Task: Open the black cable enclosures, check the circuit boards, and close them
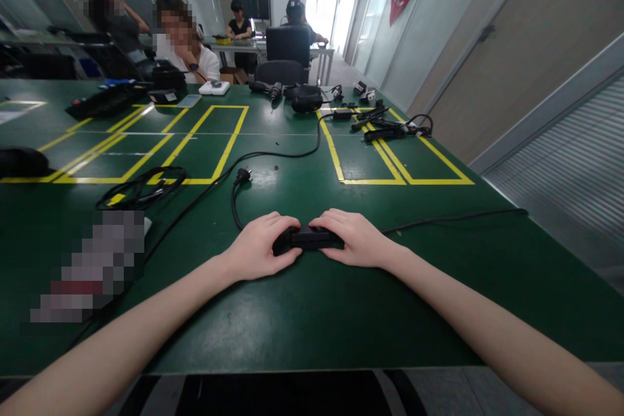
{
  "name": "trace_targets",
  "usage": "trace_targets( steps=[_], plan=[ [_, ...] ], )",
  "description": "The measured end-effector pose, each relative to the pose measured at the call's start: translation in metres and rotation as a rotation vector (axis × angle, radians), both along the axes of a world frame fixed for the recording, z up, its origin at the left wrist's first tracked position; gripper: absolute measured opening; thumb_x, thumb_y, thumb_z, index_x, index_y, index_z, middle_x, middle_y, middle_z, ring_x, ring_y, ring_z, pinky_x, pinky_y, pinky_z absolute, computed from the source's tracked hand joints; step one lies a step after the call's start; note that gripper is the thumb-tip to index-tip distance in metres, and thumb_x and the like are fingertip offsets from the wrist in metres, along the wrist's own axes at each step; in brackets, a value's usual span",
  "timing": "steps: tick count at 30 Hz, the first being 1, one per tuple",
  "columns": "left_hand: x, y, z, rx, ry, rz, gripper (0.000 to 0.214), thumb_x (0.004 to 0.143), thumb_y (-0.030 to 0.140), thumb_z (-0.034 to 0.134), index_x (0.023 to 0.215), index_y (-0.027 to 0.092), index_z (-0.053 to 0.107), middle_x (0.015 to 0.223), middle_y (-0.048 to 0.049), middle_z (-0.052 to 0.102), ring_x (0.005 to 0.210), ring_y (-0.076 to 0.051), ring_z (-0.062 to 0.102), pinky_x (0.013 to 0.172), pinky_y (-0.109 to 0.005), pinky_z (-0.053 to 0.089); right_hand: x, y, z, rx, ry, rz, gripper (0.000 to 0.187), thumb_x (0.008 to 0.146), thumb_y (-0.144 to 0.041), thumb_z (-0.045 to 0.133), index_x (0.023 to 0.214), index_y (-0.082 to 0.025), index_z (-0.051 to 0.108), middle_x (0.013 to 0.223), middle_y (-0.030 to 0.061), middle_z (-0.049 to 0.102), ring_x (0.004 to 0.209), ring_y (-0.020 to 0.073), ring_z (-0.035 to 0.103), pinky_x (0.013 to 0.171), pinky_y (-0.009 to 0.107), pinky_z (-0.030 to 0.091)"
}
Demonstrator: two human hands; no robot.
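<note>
A black power adapter brick [307, 238] lies on the green table [312, 312] near its front edge. My left hand [260, 246] is closed over the brick's left end. My right hand [353, 237] is closed over its right end. One black cable [453, 218] runs from the brick to the right across the table. Another black cord curls up from the left end to a plug [242, 176] lying just beyond my hands.
Yellow tape lines [214, 172] mark boxes across the table's middle. A coiled black cable [141, 188] lies at the left, above a blurred patch. Black tools and adapters [385, 127] sit at the far right. Several people sit at the far end.
</note>
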State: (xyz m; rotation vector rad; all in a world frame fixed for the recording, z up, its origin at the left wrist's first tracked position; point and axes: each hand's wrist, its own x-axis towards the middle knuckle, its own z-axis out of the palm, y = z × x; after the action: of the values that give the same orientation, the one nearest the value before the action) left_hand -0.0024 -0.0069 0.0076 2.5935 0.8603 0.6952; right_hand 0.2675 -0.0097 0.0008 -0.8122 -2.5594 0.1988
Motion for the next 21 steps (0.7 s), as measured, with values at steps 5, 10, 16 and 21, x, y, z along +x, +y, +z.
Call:
trace_targets(
  steps=[5, 10, 16, 21],
  plan=[
    [0.0026, -0.0001, -0.0056, 0.095, 0.095, -0.003, 0.035, 0.096, 0.036, 0.068, 0.126, 0.019, 0.061, 0.109, -0.0084, 0.073, 0.096, -0.025, 0.068, 0.085, -0.038, 0.056, -0.0014, -0.0026, -0.0011, -0.029, -0.026, 0.009, 0.03, 0.093, -0.023, 0.065, 0.122, -0.017, 0.059, 0.103, 0.0099, 0.072, 0.09, 0.0221, 0.069, 0.076, 0.031, 0.052],
    [0.0028, -0.0001, -0.0087, 0.193, 0.166, -0.018, 0.039, 0.102, 0.035, 0.059, 0.137, 0.017, 0.059, 0.111, -0.0105, 0.072, 0.099, -0.025, 0.068, 0.085, -0.038, 0.055, -0.0018, -0.0041, -0.0014, 0.008, -0.051, 0.011, 0.03, 0.093, -0.025, 0.066, 0.121, -0.016, 0.06, 0.1, 0.0098, 0.072, 0.087, 0.022, 0.07, 0.073, 0.031, 0.051],
    [0.0011, 0.0013, -0.0066, 0.216, 0.18, -0.041, 0.042, 0.106, 0.043, 0.055, 0.138, 0.015, 0.06, 0.112, -0.0118, 0.073, 0.098, -0.026, 0.068, 0.084, -0.039, 0.053, -0.0012, -0.0045, 0.0007, 0.074, -0.042, 0.023, 0.024, 0.1, -0.031, 0.06, 0.119, -0.017, 0.06, 0.097, 0.0095, 0.074, 0.084, 0.0212, 0.071, 0.07, 0.03, 0.051],
    [0.0007, 0.0001, -0.0023, 0.189, 0.187, -0.052, 0.041, 0.107, 0.045, 0.052, 0.134, 0.016, 0.062, 0.112, -0.0115, 0.074, 0.097, -0.025, 0.069, 0.083, -0.037, 0.051, -0.0011, -0.0063, 0.0032, 0.115, -0.073, 0.036, 0.026, 0.107, -0.035, 0.053, 0.119, -0.015, 0.062, 0.095, 0.0097, 0.074, 0.083, 0.0209, 0.071, 0.069, 0.03, 0.05]
  ],
)
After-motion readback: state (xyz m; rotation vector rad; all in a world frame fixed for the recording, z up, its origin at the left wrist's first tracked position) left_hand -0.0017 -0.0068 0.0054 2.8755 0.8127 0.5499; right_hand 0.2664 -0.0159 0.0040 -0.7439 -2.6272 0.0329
